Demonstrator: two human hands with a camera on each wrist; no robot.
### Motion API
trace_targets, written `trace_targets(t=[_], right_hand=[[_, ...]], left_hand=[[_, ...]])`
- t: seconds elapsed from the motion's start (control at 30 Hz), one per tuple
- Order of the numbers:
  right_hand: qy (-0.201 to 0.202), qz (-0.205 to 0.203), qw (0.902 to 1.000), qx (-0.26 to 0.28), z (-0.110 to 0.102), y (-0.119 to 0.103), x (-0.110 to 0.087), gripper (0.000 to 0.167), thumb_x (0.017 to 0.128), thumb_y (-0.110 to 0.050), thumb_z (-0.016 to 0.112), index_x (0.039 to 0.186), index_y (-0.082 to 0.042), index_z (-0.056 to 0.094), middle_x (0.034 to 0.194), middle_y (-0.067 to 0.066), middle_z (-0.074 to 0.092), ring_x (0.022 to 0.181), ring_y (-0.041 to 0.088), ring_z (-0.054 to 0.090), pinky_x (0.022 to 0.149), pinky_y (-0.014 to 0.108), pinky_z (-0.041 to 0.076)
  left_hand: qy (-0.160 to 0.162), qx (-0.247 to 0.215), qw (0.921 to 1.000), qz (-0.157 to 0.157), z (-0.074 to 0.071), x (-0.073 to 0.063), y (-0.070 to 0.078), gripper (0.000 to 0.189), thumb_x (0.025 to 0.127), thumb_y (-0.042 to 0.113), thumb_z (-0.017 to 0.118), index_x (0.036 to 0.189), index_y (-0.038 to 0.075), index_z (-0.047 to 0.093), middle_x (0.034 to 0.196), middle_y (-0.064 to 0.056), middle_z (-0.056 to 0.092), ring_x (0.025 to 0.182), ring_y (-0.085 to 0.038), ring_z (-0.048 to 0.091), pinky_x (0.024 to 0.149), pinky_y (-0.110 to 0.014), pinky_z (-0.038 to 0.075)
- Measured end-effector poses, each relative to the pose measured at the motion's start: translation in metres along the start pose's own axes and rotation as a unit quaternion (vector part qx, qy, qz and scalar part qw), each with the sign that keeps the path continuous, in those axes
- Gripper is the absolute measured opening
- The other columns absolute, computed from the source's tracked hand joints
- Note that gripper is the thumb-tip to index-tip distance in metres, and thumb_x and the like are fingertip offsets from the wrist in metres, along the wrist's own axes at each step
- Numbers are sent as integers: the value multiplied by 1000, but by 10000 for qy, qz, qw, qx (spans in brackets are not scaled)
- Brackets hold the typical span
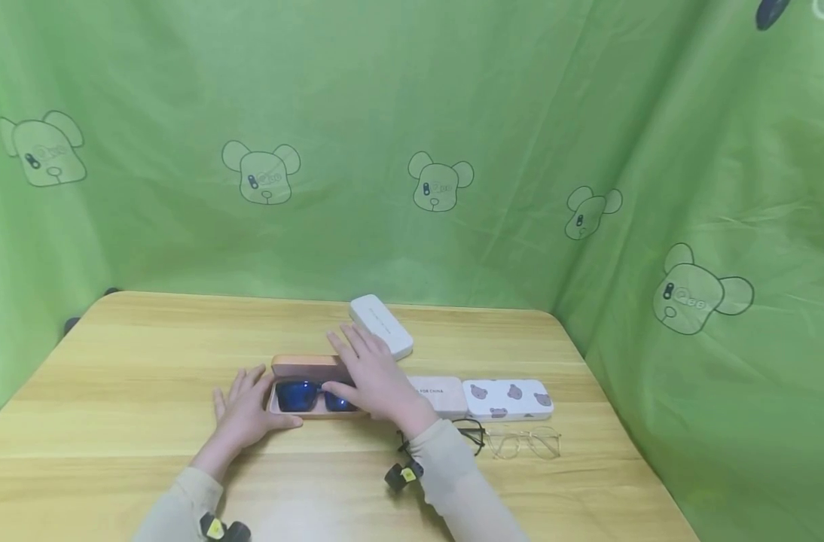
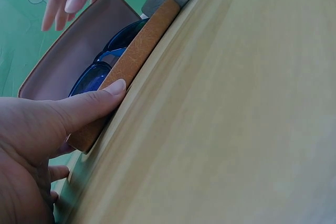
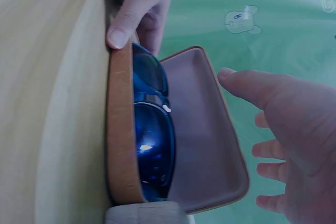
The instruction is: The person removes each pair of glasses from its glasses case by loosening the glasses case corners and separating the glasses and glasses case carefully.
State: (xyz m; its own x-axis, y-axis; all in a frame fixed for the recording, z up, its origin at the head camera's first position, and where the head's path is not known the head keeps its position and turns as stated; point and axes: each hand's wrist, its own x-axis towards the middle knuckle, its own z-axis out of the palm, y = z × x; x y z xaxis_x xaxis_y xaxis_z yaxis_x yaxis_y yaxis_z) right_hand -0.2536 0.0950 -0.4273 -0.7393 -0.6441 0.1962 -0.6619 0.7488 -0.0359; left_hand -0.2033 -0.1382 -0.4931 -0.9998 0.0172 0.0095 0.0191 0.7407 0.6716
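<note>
Left hand [image 1: 245, 412] grasps case [image 3: 121, 124] end | right hand [image 1: 378, 380] fingers extended beside lid [image 3: 202, 140], contact unclear

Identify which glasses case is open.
The brown case the left hand holds: its lid is up, showing blue sunglasses; the white case, pink case and bear-print case are closed.
</note>
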Motion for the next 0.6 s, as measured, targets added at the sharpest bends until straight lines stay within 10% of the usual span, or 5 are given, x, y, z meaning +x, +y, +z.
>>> trace_targets(t=[0.6], right_hand=[[735, -359, 9966, 128, -30, -4, -6, 68, 94, -50, 57, 149, -15, 36, 154, 9, 40, 144, 28, 36, 118, 47, 32]], left_hand=[[-5, 43, 10000, -11, 0, 1, -2, 104, 63, 53, 84, 145, 6, 42, 157, -27, 23, 145, -53, 4, 108, -76, -14]])
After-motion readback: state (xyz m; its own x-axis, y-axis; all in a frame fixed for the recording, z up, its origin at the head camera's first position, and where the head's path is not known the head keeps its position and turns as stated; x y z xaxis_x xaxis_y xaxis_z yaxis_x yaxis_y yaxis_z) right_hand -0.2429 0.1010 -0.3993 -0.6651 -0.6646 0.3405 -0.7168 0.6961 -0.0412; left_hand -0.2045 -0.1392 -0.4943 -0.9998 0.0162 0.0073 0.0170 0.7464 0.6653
